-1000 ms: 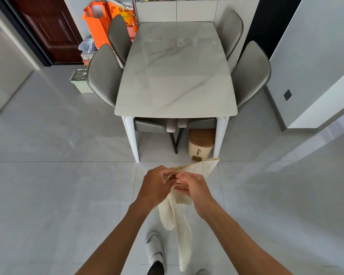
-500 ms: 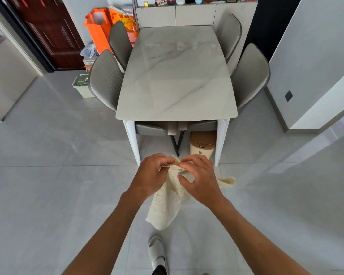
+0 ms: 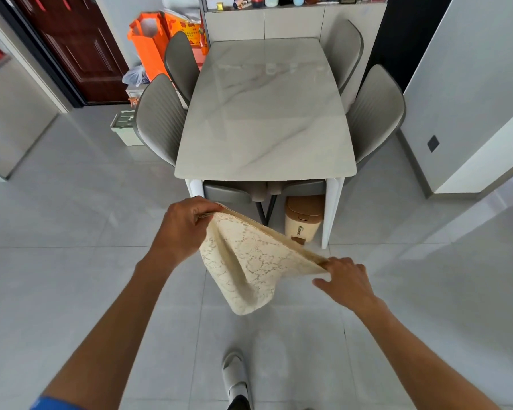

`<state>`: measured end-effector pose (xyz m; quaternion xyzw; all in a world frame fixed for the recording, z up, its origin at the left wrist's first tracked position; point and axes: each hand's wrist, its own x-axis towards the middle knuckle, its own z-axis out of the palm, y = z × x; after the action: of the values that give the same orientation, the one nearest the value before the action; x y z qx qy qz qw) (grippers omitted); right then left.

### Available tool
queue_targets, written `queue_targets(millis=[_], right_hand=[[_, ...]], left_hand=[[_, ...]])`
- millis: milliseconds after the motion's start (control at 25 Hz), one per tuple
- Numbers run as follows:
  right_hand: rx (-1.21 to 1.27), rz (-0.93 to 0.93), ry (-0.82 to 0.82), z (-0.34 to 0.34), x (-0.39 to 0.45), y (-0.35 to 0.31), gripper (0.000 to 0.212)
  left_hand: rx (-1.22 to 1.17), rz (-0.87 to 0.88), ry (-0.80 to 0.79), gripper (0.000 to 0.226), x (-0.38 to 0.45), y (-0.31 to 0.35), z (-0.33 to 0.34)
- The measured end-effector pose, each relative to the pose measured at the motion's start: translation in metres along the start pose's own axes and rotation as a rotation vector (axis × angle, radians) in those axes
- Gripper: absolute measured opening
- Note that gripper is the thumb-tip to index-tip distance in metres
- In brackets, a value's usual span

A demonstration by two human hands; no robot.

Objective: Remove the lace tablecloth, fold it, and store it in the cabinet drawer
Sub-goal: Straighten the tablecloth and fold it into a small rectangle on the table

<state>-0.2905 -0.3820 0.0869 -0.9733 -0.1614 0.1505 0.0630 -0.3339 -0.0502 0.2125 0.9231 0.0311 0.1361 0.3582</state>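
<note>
Lace tablecloth [image 3: 249,264], in the head view, hangs as one folded bundle in the air in front of the bare table [image 3: 267,119], stretched between two hands. Left hand [image 3: 184,226] pinches one top corner shut; right hand [image 3: 345,279] pinches the other between thumb and fingertips. To fold well, I would keep the top edge taut and level, then bring the corners together squarely. Four chairs are visible, and one bin [image 3: 302,217] under the table.
</note>
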Motion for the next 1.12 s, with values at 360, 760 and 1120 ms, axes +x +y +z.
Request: queue_targets(millis=[360,760,1120], right_hand=[[0.296,-0.361,0.186,-0.112,0.034,0.022,0.014],[0.590,-0.291,0.293,-0.159,0.037,0.008,0.017],[0.813,-0.479,0.179,-0.161,0.012,-0.063,0.035]], left_hand=[[0.251,-0.207,-0.171,0.024,0.023,-0.028,-0.039],[0.062,-0.281,0.000,0.032,0.018,-0.034,-0.032],[-0.059,0.041,-0.536,0.067,0.029,0.051,0.001]])
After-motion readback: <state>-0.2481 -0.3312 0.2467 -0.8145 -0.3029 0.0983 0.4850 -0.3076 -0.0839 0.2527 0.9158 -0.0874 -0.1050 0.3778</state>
